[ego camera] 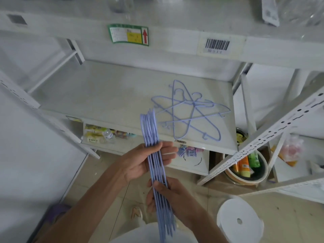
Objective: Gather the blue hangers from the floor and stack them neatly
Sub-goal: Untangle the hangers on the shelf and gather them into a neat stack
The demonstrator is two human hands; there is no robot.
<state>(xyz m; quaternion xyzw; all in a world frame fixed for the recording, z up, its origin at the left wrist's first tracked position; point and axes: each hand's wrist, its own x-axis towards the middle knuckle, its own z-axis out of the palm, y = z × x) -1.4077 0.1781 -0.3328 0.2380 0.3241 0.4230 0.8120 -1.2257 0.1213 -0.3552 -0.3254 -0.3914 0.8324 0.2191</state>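
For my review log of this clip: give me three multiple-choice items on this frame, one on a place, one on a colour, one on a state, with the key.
1. Where do the loose hangers lie?
A. on the shelf
B. in the bowl
C. on the floor

2. What colour is the held bundle?
A. green
B. red
C. blue

3. How is the bundle held?
A. left hand only
B. both hands
C. right hand only

Key: A, they lie crossed on the shelf; C, pale blue wire; B, both hands grip it.

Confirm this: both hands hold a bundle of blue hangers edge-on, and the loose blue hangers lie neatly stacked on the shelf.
Not neatly stacked. The head view shows the loose hangers criss-crossed at different angles on the shelf. The left hand and right hand do hold the bundle edge-on.
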